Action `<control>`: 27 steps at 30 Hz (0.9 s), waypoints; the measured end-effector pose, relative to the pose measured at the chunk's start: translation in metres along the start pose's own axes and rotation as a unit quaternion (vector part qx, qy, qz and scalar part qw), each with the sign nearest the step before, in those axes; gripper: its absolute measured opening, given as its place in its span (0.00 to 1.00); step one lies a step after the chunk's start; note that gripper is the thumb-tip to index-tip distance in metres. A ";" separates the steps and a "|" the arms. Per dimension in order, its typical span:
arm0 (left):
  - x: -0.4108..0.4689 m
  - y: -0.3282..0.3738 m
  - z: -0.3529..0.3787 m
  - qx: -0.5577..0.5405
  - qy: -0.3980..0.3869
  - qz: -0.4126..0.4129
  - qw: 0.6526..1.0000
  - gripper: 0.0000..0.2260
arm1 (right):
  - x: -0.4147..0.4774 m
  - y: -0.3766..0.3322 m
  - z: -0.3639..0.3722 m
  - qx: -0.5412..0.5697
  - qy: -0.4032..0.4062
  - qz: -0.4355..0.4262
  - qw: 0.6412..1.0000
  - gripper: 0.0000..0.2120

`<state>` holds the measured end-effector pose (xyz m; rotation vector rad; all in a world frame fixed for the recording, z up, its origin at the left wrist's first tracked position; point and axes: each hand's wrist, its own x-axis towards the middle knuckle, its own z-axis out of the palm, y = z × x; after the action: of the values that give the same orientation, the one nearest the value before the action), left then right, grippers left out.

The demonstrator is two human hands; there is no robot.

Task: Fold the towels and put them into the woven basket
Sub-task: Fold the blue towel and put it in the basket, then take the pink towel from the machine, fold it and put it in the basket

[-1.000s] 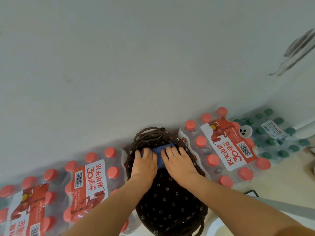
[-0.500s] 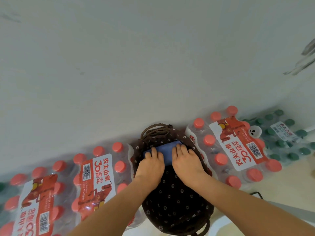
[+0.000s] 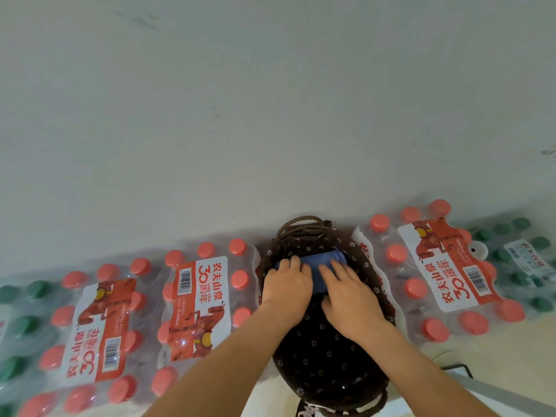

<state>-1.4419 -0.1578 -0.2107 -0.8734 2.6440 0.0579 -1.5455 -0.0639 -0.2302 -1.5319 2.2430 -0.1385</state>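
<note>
Both hands are down inside the woven basket point(image 3: 316, 359), dark brown with a little flower print on its lining. The blue towel point(image 3: 324, 259) lies folded at the far end of the basket, just under the looped handle. The left hand point(image 3: 285, 285) presses on the towel's left end, palm down, grasping nothing. The right hand point(image 3: 350, 296) lies flat beside it, fingers straight and released, its fingertips on the towel's near edge. The two hands sit close together, just apart. To the left of the basket, touching it, a shrink-wrapped pack of red-capped bottles point(image 3: 198, 299); another red-capped pack point(image 3: 436, 272) hugs the basket's right side. Further right of the basket, a green-capped pack point(image 3: 523, 257). Behind the basket rises a plain pale wall point(image 3: 270, 115)
</note>
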 end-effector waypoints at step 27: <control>-0.539 -0.276 0.084 -0.359 0.325 -0.395 0.781 0.14 | -0.110 -0.492 0.052 0.154 -0.245 -0.288 0.913 0.07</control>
<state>-0.8514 -0.0618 -0.0842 -2.6007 2.5160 0.6921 -1.0646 -0.1471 -0.0927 -1.7616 1.2762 -0.2334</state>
